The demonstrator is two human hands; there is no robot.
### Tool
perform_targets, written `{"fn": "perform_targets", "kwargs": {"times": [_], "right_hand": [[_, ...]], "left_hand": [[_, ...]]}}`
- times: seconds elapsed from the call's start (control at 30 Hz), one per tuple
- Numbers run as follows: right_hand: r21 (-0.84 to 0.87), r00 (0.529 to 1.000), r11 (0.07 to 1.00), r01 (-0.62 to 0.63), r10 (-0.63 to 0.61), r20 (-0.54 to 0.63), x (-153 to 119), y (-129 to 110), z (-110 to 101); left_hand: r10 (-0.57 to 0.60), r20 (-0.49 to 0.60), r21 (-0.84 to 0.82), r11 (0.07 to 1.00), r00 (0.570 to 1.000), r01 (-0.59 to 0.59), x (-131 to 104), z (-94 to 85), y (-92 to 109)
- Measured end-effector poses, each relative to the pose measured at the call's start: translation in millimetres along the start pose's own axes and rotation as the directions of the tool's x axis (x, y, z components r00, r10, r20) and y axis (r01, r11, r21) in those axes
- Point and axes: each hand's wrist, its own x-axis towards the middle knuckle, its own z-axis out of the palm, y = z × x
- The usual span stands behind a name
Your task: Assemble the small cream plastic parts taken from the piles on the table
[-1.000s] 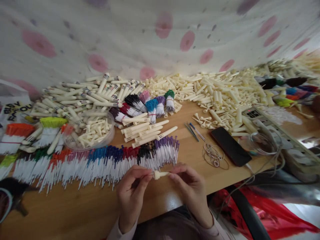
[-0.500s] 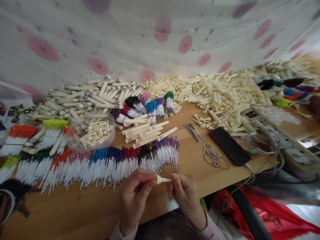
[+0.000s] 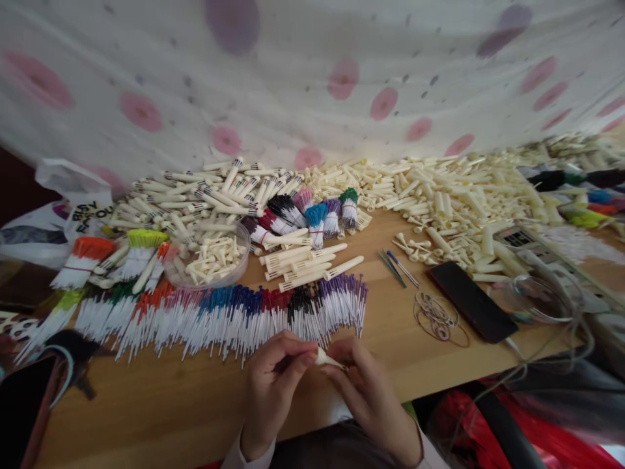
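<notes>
Between my two hands, low in the view, is a small cream plastic pen part (image 3: 323,357) with a wide end and a narrower stem. My left hand (image 3: 278,384) pinches its wide end between thumb and fingertips. My right hand (image 3: 364,387) is closed on the narrow end, which the fingers partly cover. Just beyond lies a long row of white pen refills (image 3: 234,319) with coloured ends, sorted by colour. Behind that row lie several cream pen barrels (image 3: 307,264) with slots. A clear round tub (image 3: 244,264) holds more small cream parts.
Piles of cream barrels (image 3: 439,189) line the back against a spotted curtain (image 3: 293,78). Banded refill bundles (image 3: 316,225) stand mid-table. On the right are tweezers (image 3: 393,268), rubber bands (image 3: 437,316), a phone (image 3: 471,303), cables and a power strip (image 3: 561,273). Another phone (image 3: 27,410) lies lower left.
My right hand has moved in toward the left, its fingers now covering more of the cream part's stem. The camera view has turned slightly left.
</notes>
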Motion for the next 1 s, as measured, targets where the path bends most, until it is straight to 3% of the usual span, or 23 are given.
{"fn": "perform_targets", "kwargs": {"times": [0.2, 0.33, 0.4, 0.5, 0.57, 0.6, 0.7, 0.8, 0.9, 1.0], "right_hand": [[0.204, 0.986, 0.97, -0.133, 0.108, 0.13, 0, -7, 6], [0.259, 0.98, 0.951, -0.167, 0.132, 0.147, 1, -11, 8], [0.407, 0.958, 0.874, -0.265, 0.19, 0.215, 2, -13, 9], [0.611, 0.891, 0.655, -0.444, 0.251, 0.379, 4, -13, 13], [0.652, 0.888, 0.607, -0.454, 0.25, 0.386, 4, -13, 16], [0.649, 0.903, 0.63, -0.425, 0.25, 0.349, 4, -13, 17], [0.512, 0.96, 0.816, -0.27, 0.187, 0.207, 4, -15, 16], [0.206, 0.982, 0.976, -0.072, 0.034, 0.184, 5, -17, 3], [-0.096, 0.986, 0.993, 0.065, -0.049, 0.157, 8, -17, -17], [-0.31, 0.966, 0.93, 0.197, -0.13, 0.224, 14, -20, -32]], "left_hand": [[-0.009, 0.019, -0.055, 0.998, 1.0, 0.01, -3, -4.7, -2], [-0.003, 0.029, -0.074, 0.997, 1.0, 0.005, -3, -8.9, -1], [0.02, 0.046, -0.094, 0.995, 0.999, -0.015, -2, -10.5, -1], [0.036, 0.08, -0.129, 0.991, 0.996, -0.025, 0, -10.9, -3], [-0.013, 0.1, -0.179, 0.983, 0.995, 0.031, 1, -8.9, -6], [-0.052, 0.108, -0.205, 0.976, 0.993, 0.074, 1, -7.3, -7], [-0.147, 0.125, -0.184, 0.968, 0.981, 0.168, -1, -2.5, -7], [-0.116, 0.146, -0.016, 0.993, 0.983, 0.119, -2, -3.6, -4], [-0.012, 0.238, 0.203, 0.978, 0.971, -0.038, -1, -11.6, 1], [0.063, 0.422, 0.358, 0.905, 0.904, -0.23, 3, -18.3, 7]]}}
